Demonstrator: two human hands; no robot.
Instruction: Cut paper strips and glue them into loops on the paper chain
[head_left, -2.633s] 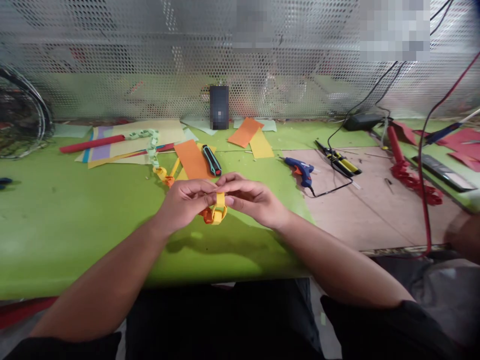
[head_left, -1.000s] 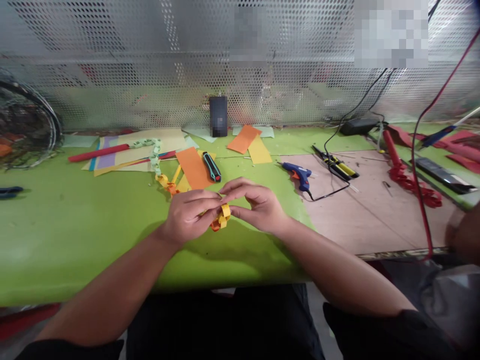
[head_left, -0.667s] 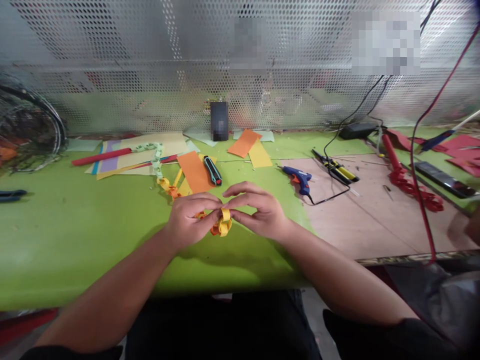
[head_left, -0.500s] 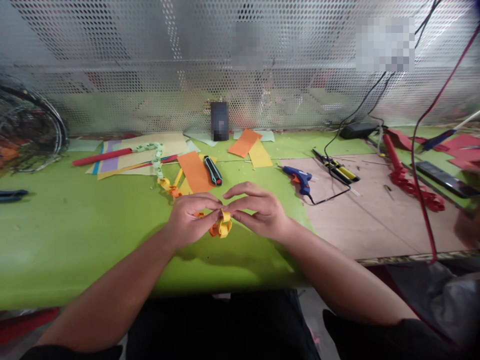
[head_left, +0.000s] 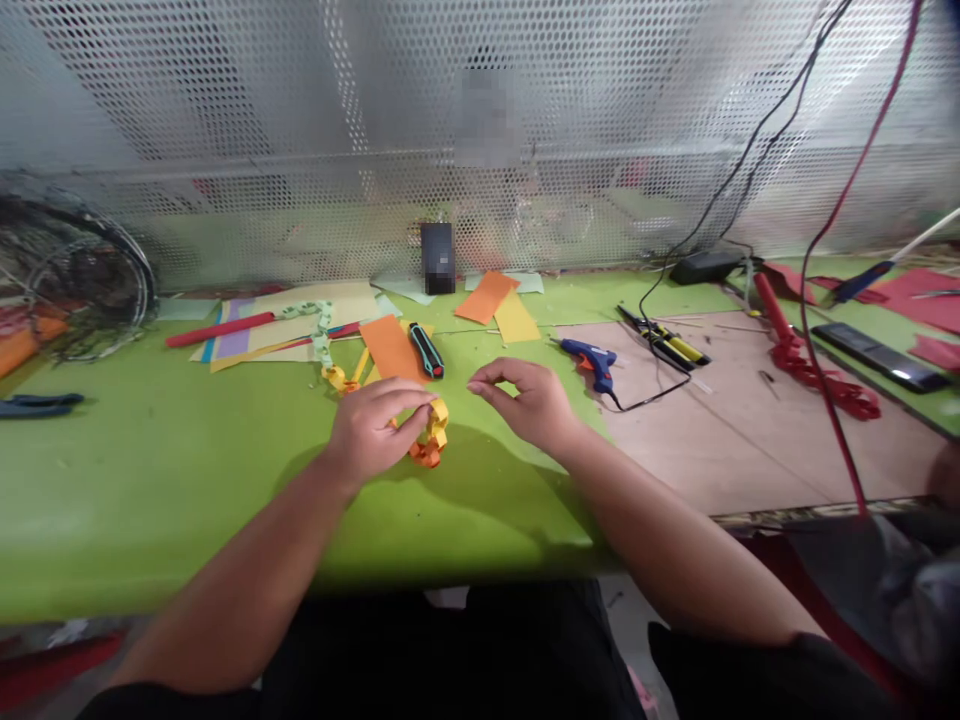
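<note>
My left hand [head_left: 375, 428] pinches the end of a paper chain [head_left: 427, 453] between thumb and fingertips. Orange and yellow links curl below and beside those fingers; the yellow end loops up on the right. More of the chain, in yellow and pale green, trails across the table behind the hand toward a red paper roll [head_left: 221, 330]. Apart from the chain, my right hand [head_left: 525, 400] hovers a little to its right, thumb and fingers drawn together in a pinch. Whatever lies between those fingertips, if anything, is too small to see.
Behind my hands lie orange paper [head_left: 394, 350] and a utility knife [head_left: 426, 350]. To the right are a blue glue gun [head_left: 592, 362], yellow-handled pliers [head_left: 679, 345], a red paper chain [head_left: 821, 380] and a phone [head_left: 877, 357]. A perforated metal screen [head_left: 262, 200] stands at the back.
My right hand has come away from the yellow end of the chain and moved slightly right. My left hand still holds the chain. The view has shifted slightly.
</note>
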